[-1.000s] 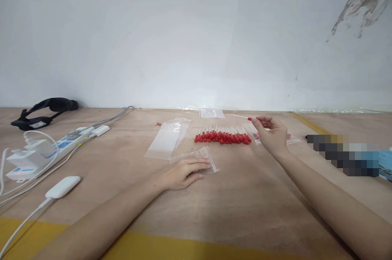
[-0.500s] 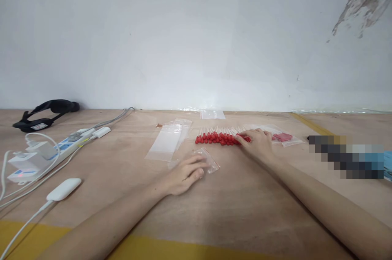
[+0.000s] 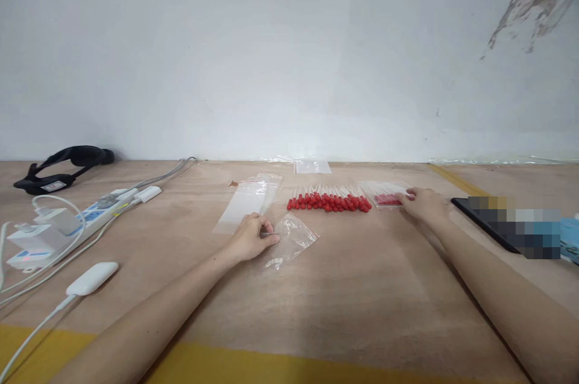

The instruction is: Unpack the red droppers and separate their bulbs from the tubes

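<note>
Brown wooden tabletop (image 3: 344, 305): a white-and-blue plastic power strip (image 3: 90, 221) sits well left, out of the way. The left hand (image 3: 251, 238) appears to pinch a flat transparent plastic zip bag (image 3: 295, 235), no sticks visible inside; the right hand (image 3: 425, 206) touches another transparent plastic bag (image 3: 382, 187), with red contents (image 3: 385, 199) — its grip cannot be told. Unbagged — a row of red-tipped white sticks (image 3: 330, 201), lying between the hands

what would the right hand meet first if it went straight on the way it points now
The right hand would likely meet the filled bag, right at its fingertips; beyond it, probably the loose red-tipped sticks, though depth is unclear.
</note>
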`<state>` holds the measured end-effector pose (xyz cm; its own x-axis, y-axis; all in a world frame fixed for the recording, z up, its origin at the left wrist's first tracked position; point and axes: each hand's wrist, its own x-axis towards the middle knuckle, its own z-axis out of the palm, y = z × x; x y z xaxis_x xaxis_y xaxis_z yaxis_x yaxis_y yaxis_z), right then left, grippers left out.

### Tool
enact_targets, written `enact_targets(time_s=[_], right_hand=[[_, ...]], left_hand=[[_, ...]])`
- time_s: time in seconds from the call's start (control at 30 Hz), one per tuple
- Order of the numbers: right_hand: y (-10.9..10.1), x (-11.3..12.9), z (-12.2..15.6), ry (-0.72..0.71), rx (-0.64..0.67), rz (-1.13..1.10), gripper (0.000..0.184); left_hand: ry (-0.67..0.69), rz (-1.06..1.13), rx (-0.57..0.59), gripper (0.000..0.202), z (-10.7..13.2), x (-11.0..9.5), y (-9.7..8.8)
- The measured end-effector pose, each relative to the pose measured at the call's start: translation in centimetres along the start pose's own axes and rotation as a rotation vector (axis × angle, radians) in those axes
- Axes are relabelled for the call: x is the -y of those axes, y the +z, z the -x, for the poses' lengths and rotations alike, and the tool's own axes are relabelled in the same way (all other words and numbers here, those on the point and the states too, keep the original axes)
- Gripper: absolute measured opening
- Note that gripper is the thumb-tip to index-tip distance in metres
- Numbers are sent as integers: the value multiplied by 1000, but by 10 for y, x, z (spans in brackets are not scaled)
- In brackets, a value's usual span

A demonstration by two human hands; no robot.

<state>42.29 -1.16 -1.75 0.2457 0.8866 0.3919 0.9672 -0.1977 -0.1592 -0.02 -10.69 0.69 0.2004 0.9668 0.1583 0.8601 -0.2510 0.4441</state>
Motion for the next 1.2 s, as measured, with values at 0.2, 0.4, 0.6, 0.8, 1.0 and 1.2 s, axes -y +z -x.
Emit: enact_targets(time_s=[0.2,0.4,0.6,0.8,1.0,1.2], right_hand=[[-5,17,9,-373,153,1,50],[-16,24,12,-534,255,52,44],[-61,39,49,-555,444,79,36],[-113,59,109,-557,718,-187,40],[-109,115,146,-508,1124,-1037,30],[-75,151,147,-194,918,-1177,34]], left_hand=[[-61,184,-241,17,-12,23,-7],[-347,189,-424,16,-34,73,-29],[-312,-319,-483,30,-25,71,-28],[56,-239,-554,23,-11,25,-18],[178,178,-105,28,10,-26,8],[41,319,213,65,11,-28,15]])
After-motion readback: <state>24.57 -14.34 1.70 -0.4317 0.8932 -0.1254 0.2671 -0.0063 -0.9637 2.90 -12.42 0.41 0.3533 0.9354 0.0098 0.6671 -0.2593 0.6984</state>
